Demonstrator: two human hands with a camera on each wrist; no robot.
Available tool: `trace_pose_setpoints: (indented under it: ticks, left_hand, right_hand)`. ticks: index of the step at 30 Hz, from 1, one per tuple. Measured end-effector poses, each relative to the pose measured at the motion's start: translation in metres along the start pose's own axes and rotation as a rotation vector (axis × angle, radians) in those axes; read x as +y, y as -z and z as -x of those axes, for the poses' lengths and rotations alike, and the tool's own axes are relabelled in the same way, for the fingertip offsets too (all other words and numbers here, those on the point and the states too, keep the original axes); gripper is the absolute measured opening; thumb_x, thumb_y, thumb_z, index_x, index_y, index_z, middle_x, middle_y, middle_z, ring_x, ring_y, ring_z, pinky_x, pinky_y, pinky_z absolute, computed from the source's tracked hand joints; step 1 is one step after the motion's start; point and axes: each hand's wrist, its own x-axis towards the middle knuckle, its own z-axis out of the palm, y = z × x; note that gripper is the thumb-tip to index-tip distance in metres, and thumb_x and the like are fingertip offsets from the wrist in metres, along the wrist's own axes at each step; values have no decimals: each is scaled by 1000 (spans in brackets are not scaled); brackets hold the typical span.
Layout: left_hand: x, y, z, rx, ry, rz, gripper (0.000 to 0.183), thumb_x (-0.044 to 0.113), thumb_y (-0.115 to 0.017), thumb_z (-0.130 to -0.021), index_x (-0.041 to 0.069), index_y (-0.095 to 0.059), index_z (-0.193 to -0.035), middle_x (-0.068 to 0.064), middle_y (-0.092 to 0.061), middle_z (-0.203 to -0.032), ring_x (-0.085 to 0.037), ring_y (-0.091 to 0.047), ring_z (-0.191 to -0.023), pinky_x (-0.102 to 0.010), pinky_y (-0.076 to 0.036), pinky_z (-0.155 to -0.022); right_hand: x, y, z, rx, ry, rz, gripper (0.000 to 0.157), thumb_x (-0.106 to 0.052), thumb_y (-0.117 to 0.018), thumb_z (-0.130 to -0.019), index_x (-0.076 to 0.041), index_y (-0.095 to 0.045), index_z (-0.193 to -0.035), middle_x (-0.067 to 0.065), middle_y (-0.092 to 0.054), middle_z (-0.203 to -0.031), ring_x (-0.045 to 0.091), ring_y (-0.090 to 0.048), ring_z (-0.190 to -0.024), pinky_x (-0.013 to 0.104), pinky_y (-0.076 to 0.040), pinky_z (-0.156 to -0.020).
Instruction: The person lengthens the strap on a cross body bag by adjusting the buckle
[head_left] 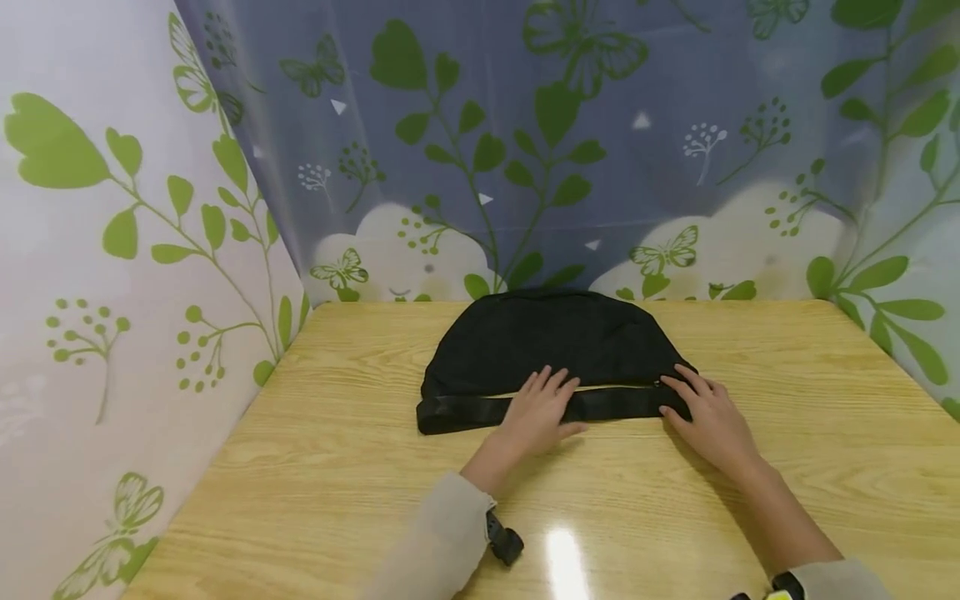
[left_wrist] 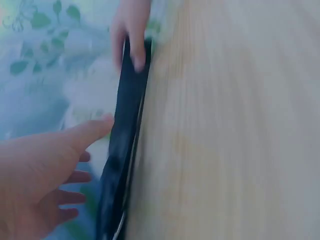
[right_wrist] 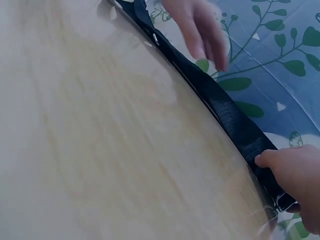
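A black half-moon fabric bag [head_left: 555, 337] lies flat on the wooden table. Along its straight near edge runs a wide black strap [head_left: 465, 413], with a thin strip of table showing between the two. My left hand [head_left: 536, 414] is over the middle of the strap, its fingers fairly straight and pointing toward the bag. At the bag's right corner, my right hand [head_left: 714, 423] pinches the end of the strap. In the right wrist view its thumb [right_wrist: 265, 159] lies on the strap, while most of its other fingers are hidden.
The wooden table [head_left: 315, 467] extends to both sides of the bag. Behind it hangs a blue curtain [head_left: 465, 167] with green leaves and butterflies, close to the bag's far edge. A pale patterned wall [head_left: 90, 275] stands along the left side.
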Motion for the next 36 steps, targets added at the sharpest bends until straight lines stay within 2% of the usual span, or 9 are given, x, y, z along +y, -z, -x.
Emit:
trace_pose_setpoints:
  ticks: [4, 7, 10, 12, 19, 23, 27, 31, 36]
  left_hand:
    - [34, -10, -20, 123, -53, -30, 63, 50, -50, -90, 18, -34, -142, -1, -30, -145, -19, -27, -132, -29, -18, -105]
    - [54, -22, -32, 256, -80, -28, 57, 44, -53, -90, 18, -40, -139, 1, -37, -140, -14, -33, -127, -25, -22, -103]
    - [66, -32, -38, 354, -103, 13, 49, 35, -56, -91, 17, -45, -135, 2, -44, -134, -11, -39, -122, -21, -24, -101]
    - [69, -36, -41, 389, -113, 43, 44, 29, -57, -92, 17, -49, -133, 4, -47, -130, -9, -41, -120, -19, -25, -100]
    - [67, -37, -46, 425, -153, 125, 34, 22, -58, -92, 17, -57, -125, 4, -51, -127, -9, -44, -118, -19, -28, -98]
    - [66, -36, -48, 472, -138, 188, 33, 18, -61, -90, 16, -59, -122, 5, -54, -123, -8, -48, -113, -17, -30, -96]
    - [66, -38, -48, 469, -118, 253, 33, 12, -62, -88, 17, -61, -121, 5, -56, -120, -7, -51, -109, -16, -33, -92]
    - [66, -42, -47, 445, -96, 307, 33, 10, -62, -88, 18, -62, -120, 7, -58, -118, -7, -52, -107, -16, -36, -90]
    - [65, -44, -47, 413, -84, 337, 31, 12, -60, -89, 17, -63, -120, 6, -58, -118, -8, -52, -109, -18, -37, -90]
  right_hand:
    - [-1, -7, 1, 82, 26, -18, 49, -17, -64, -86, -2, -47, -130, 22, -35, -136, 50, -37, -108, 62, -36, -79]
    - [-1, -11, 1, 147, 43, -58, 50, -14, -66, -85, -1, -46, -129, 22, -37, -134, 50, -38, -108, 62, -37, -79]
    - [-2, -15, 1, 193, 48, -106, 51, -11, -66, -84, -1, -46, -129, 22, -39, -133, 50, -38, -108, 61, -35, -81]
    - [-3, -17, 0, 209, 43, -133, 51, -10, -66, -84, 0, -46, -129, 23, -39, -132, 50, -38, -108, 61, -35, -82]
    - [-5, -14, -2, 230, -14, -183, 50, -10, -65, -85, 0, -45, -130, 23, -39, -132, 50, -38, -109, 62, -33, -81]
    - [-2, -9, -3, 226, -28, -219, 52, -12, -64, -86, 2, -43, -132, 24, -37, -133, 47, -36, -115, 60, -32, -85]
    - [5, -4, 6, 195, -41, -250, 54, -12, -62, -87, 3, -39, -134, 25, -34, -135, 45, -35, -119, 59, -33, -85]
    - [13, 0, 19, 211, -38, -259, 53, -8, -63, -86, 3, -40, -132, 24, -37, -131, 43, -50, -103, 56, -41, -76]
    - [18, 2, 23, 286, -51, -241, 46, -3, -68, -81, 1, -51, -123, 20, -49, -110, 31, -60, -76, 45, -46, -62]
